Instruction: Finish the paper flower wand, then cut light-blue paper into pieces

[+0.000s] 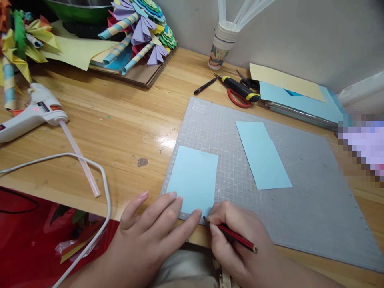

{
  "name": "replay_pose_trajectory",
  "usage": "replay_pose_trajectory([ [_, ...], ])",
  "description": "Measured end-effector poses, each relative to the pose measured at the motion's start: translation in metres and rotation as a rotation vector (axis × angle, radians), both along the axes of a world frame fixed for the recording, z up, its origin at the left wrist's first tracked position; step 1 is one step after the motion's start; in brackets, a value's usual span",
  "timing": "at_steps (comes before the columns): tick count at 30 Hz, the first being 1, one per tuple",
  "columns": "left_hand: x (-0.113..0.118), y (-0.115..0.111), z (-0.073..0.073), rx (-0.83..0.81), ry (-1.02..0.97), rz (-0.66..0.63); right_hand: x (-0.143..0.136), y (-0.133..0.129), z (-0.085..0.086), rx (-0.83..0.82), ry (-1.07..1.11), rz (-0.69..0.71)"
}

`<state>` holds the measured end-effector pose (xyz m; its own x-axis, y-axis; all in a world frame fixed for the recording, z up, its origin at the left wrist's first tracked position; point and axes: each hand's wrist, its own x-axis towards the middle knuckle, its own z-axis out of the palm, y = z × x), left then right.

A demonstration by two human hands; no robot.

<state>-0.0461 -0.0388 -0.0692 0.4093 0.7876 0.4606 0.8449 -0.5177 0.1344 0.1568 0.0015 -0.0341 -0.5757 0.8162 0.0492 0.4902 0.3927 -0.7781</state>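
My right hand (240,236) is closed around a red and black pencil (238,238), whose tip meets the lower right corner of a light blue paper piece (195,176). With fingers spread, my left hand (156,228) rests its fingertips on the lower edge of that same paper. The paper lies flat on the left part of a grey cutting mat (309,208). A second light blue piece (264,156), longer and set at a slant, lies on the mat to the right.
A white glue gun (39,110) with its cable lies left. Behind the mat are a black pen (205,86), pliers (240,88), scissors (247,80), a paper cup (220,50) with clear sticks and a paper stack (300,100). Paper flowers (144,32) stand at the back left.
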Motion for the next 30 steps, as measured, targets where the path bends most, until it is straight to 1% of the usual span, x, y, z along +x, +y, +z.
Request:
replay_pose_trajectory([
  [2,0.000,0.000,0.000,-0.001,0.001,0.000,0.000,0.001,0.001,-0.033,-0.001,0.008],
  [4,-0.001,-0.001,0.000,-0.006,0.001,-0.002,0.001,0.001,0.001,-0.102,0.030,-0.018],
  [6,-0.001,-0.001,0.000,-0.008,0.003,0.000,0.003,0.000,0.001,-0.178,0.128,-0.099],
  [10,0.000,-0.002,0.001,0.002,0.018,-0.004,0.008,-0.004,-0.003,-0.325,0.410,-0.294],
  [12,0.002,-0.002,0.001,0.007,0.029,0.012,0.008,-0.002,-0.002,-0.455,0.497,-0.373],
  [15,0.004,0.000,0.003,-0.001,0.059,0.040,0.004,0.009,0.006,-0.682,0.570,-0.447],
  [16,0.004,0.001,0.005,-0.002,0.069,0.039,0.001,0.016,0.010,-0.738,0.587,-0.446],
  [18,0.004,0.003,0.007,-0.004,0.077,0.038,-0.007,0.032,0.020,-0.786,0.604,-0.401],
  [21,0.003,0.008,0.011,-0.020,0.064,0.079,-0.024,0.060,0.031,-0.758,0.546,-0.291],
  [23,0.002,0.012,0.013,-0.035,0.047,0.096,-0.037,0.077,0.030,-0.707,0.454,-0.205],
  [25,0.001,0.014,0.014,-0.044,0.035,0.094,-0.047,0.092,0.023,-0.587,0.339,-0.108],
  [26,0.001,0.015,0.014,-0.044,0.036,0.090,-0.051,0.097,0.019,-0.499,0.289,-0.061],
  [28,0.000,0.015,0.014,-0.039,0.044,0.077,-0.055,0.105,0.010,-0.331,0.202,0.040],
  [30,-0.002,0.015,0.012,-0.032,0.048,0.065,-0.055,0.108,0.003,-0.221,0.157,0.130],
])
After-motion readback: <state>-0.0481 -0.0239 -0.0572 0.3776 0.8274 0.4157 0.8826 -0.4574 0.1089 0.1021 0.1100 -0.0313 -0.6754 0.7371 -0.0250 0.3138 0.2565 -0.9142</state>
